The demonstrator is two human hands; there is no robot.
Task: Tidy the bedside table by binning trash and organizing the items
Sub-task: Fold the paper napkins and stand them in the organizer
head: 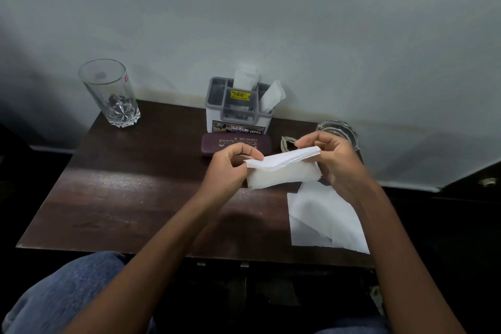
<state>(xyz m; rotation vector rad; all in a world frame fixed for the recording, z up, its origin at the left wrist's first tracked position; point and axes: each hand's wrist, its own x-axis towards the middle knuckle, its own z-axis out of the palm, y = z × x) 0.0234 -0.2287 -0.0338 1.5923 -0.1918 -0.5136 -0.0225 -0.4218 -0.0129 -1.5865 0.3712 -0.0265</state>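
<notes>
— Nearest you, at four o'clock on the table (135, 198), what lies flat?
— A loose white tissue (322, 214), limp and feather-light. Over mid-table, your left hand (230, 163) and right hand (333, 160) pinch the folded tissue (282, 168) by its ends, fingers (252, 153) curled on it.
— Where should you hold it?
— Along the folded edge, gently; it likely tears easily. At twelve o'clock the grey organizer (238, 108) already holds tissues.
</notes>
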